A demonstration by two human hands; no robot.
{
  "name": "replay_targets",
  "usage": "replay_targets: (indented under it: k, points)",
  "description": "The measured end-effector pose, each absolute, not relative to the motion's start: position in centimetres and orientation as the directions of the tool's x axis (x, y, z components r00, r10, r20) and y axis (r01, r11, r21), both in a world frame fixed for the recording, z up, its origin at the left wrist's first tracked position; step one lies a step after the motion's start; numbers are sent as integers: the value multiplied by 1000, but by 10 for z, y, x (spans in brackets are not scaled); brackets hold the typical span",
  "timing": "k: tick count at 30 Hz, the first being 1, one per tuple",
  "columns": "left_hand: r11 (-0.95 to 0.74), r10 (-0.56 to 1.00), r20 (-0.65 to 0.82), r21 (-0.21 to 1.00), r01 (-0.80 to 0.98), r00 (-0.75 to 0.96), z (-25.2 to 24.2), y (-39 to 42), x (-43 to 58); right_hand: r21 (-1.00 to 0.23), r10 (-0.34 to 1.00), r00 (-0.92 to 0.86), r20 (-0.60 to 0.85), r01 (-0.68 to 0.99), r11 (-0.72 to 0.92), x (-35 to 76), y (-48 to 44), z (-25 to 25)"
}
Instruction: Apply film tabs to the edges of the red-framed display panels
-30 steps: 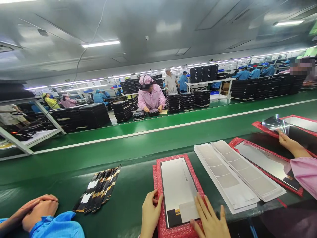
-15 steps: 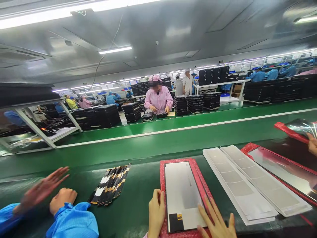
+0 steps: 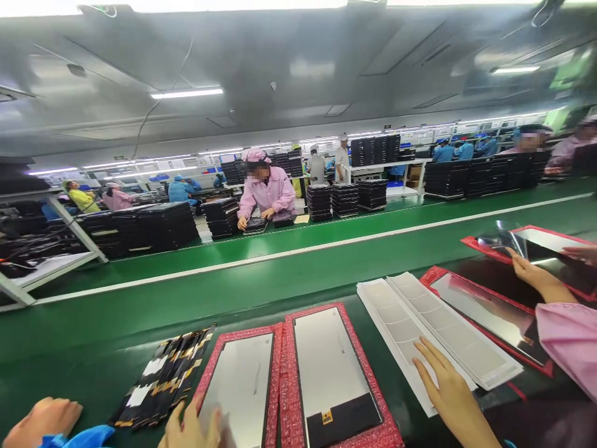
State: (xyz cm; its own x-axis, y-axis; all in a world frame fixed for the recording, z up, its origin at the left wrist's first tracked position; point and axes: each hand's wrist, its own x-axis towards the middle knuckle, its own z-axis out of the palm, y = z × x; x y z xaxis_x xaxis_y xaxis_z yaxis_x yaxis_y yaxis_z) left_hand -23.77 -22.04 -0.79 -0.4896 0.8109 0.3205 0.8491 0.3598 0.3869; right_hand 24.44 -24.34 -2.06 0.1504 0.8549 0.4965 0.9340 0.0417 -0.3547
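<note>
My left hand (image 3: 189,429) is at the lower left edge of a flat display panel (image 3: 240,376), its fingers bent around the edge and partly blurred. The panel has a silver-white back and lies on red bubble wrap. Close on its right, a second display panel (image 3: 329,354) rests on its own red bubble wrap (image 3: 289,386), showing a black strip and a small orange connector at its near end. My right hand (image 3: 443,389), fingers stretched and apart, is over the left stack of white sheets with grey stickers (image 3: 394,320); whether it touches them is unclear.
A pile of black flex strips (image 3: 163,376) lies left, beside a co-worker's fist (image 3: 44,420). At right, a co-worker's hand (image 3: 536,274) holds clear film near another panel (image 3: 489,311). A white line (image 3: 298,249) crosses the green surface; black stacks (image 3: 319,202) stand beyond.
Two panels now lie side by side where one showed before. My left hand has moved left; my right hand has left the panel and moved right over the sheets. The view has turned right.
</note>
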Motion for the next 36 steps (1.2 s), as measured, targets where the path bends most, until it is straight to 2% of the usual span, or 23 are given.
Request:
replay_targets:
  k: [1,2,4,5,7,9,13,16,19,22,26,30,34,36]
  points:
    - [233,824,392,425,875,-410,2,-218,-210,-389,850,163,501,920,53,247,-240,-26]
    - [75,864,391,522,850,-317,14,-215,-178,-415,846,174,504,908,60,249,-237,-31]
    - [-106,979,195,741,663,-62,36,-207,-108,-451,842,186,506,889,75,250,-233,-41]
    - [-132,989,73,825,549,128,44,-203,-74,-469,840,196,507,879,78,249,-233,-45]
    - [-147,901,-40,908,392,432,49,-192,-12,-503,831,230,507,862,69,247,-232,-49]
    - [-107,843,-118,920,378,525,41,-181,37,-521,820,261,509,852,53,245,-232,-50]
    - [-70,826,-183,905,419,534,24,-167,104,-525,816,267,513,850,52,242,-229,-47]
    - [-64,830,-201,893,446,520,46,-173,114,-534,822,259,508,843,65,242,-228,-46]
    - [-77,833,-191,890,450,519,87,-188,55,-549,833,249,495,832,77,242,-229,-44]
    - [-77,859,-183,876,476,477,107,-195,-56,-570,843,248,478,818,83,242,-231,-39]
    - [-38,947,-109,898,439,303,80,-183,-161,-601,858,243,453,794,92,242,-235,-29]
    - [-10,980,-61,934,356,189,46,-175,-167,-625,869,241,432,775,96,241,-236,-18]
    - [-30,952,-120,881,472,283,41,-174,-152,-641,876,250,412,763,84,242,-234,-11]
    - [-117,925,-90,856,503,368,44,-173,-155,-650,880,255,402,756,78,244,-233,-9]
